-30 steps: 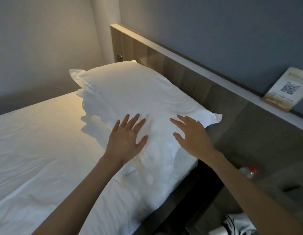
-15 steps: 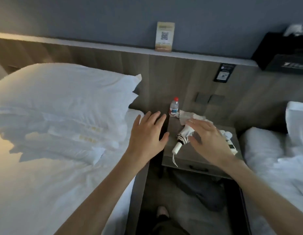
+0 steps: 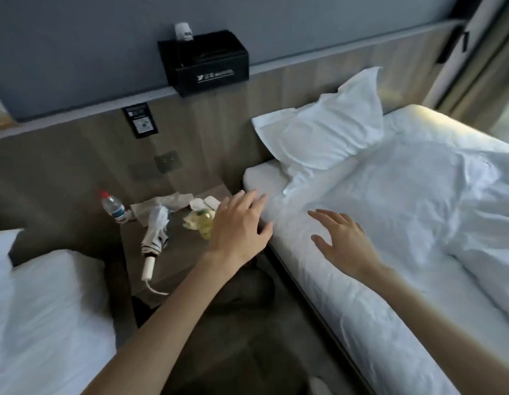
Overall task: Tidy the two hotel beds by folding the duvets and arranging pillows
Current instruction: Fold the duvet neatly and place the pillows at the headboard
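Head view, far left: corner of left bed (image 3: 48, 309), white sheet, blurred, cut by frame edge

Next right, against wooden headboard panel (image 3: 76, 166): dark nightstand (image 3: 173, 269) between the two beds. On it, left to right: small water bottle (image 3: 113, 208) with red cap, upright at back left corner; folded striped umbrella (image 3: 155, 238) lying flat, white handle toward camera, cord trailing off near front edge; crumpled tissues (image 3: 168, 202) at back; yellowish bag (image 3: 200, 220), contents too blurred to tell, partly hidden behind left hand

Above nightstand on panel: black sticker (image 3: 140, 121), grey switch plate (image 3: 166, 161). On ledge above: black tissue box (image 3: 210, 67), small white figure (image 3: 183, 31) at its back left corner

Left hand (image 3: 239, 226): empty, fingers straight and spread, palm down, raised over right edge of nightstand, fingertips near corner of right bed (image 3: 347, 323); contact with sheet impossible to tell

Right hand (image 3: 344, 240): empty, fingers spread and relaxed, palm down over near edge of right bed; touching or hovering impossible to tell

Pillow (image 3: 327, 135): at head of right bed, tilted against headboard panel, one corner sticking up

Duvet (image 3: 418, 201): unfolded, rumpled, spread over right bed from just below pillow out to right frame edge, thick bunched fold at right

Far right: curtain (image 3: 489, 67), beige, by bright window edge
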### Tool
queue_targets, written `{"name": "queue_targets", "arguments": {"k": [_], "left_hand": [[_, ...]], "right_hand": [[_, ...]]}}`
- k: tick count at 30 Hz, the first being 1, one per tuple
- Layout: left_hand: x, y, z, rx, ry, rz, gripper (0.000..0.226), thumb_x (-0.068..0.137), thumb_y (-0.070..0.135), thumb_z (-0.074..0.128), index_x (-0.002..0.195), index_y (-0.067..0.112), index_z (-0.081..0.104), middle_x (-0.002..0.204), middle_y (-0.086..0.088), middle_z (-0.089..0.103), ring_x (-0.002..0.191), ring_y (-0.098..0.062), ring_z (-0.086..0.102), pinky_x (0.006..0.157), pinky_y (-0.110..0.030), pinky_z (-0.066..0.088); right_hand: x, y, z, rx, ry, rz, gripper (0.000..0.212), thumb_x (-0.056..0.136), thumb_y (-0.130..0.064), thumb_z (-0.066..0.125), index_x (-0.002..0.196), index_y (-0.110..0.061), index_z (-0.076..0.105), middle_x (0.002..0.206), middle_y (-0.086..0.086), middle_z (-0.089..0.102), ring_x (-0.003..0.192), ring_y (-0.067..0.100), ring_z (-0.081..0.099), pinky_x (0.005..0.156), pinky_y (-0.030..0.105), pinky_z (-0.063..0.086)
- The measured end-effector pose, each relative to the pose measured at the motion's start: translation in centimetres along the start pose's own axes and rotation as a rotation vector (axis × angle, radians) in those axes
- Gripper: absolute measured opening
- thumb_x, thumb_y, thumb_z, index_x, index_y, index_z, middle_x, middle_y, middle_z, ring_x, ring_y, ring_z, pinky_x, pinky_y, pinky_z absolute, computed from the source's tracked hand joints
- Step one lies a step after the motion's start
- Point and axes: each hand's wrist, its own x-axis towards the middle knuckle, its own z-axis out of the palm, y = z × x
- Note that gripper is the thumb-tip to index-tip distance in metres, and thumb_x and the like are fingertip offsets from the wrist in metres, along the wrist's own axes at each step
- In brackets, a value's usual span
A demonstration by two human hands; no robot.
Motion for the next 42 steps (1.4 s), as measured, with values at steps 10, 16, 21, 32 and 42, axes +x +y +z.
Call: {"name": "queue_targets", "arguments": {"k": [10,16,21,32,42], "left_hand": [[10.9,17.5,9.8,-0.108,-0.22,0.124,0.056,0.092,0.038,0.054,0.144,0.02,0.043,0.153,0.0,0.037,0.138,-0.019,0.036,0.111,-0.034,0.026],[17.4,21.2,14.8,-0.094,-0.339,0.126,0.062,0.093,0.044,0.05,0.149,0.021,0.035,0.156,0.0,0.029,0.141,-0.019,0.031,0.112,-0.038,0.027],[23.0,22.3,19.7,-0.061,-0.384,0.106,0.062,0.093,0.046,0.05,0.148,0.022,0.035,0.156,0.001,0.029,0.141,-0.02,0.031,0.117,-0.048,0.012],[38.5,21.1,31.6,-0.221,-0.568,-0.021,0.067,0.092,0.048,0.054,0.149,0.019,0.033,0.159,-0.009,0.017,0.143,-0.03,0.024,0.113,-0.041,0.027],[49.5,22.0,44.9,-0.327,-0.676,-0.175,0.076,0.09,0.057,0.051,0.153,0.025,0.022,0.16,-0.012,0.003,0.146,-0.032,0.012,0.115,-0.042,0.019]], "right_hand": [[-5.4,20.4,-4.8,0.055,-0.006,0.338,0.054,0.096,-0.035,0.053,0.147,-0.033,0.035,0.154,-0.006,0.032,0.138,0.023,0.032,0.11,0.041,0.031],[-5.6,28.4,-5.7,0.155,0.031,0.566,0.059,0.095,-0.033,0.057,0.148,-0.03,0.032,0.157,0.004,0.025,0.138,0.032,0.03,0.111,0.041,0.028],[-3.0,33.5,-5.5,0.25,0.059,0.702,0.065,0.094,-0.033,0.059,0.15,-0.03,0.027,0.159,0.006,0.02,0.14,0.033,0.028,0.111,0.041,0.026],[8.3,43.5,-2.4,0.491,0.211,1.029,0.076,0.09,-0.038,0.063,0.152,-0.026,0.02,0.157,0.013,0.022,0.145,0.028,0.018,0.118,0.046,0.02],[17.9,54.2,3.2,0.586,0.287,1.269,0.082,0.09,-0.045,0.06,0.154,-0.03,0.01,0.159,0.012,0.017,0.142,0.038,0.023,0.115,0.05,0.024]]}}
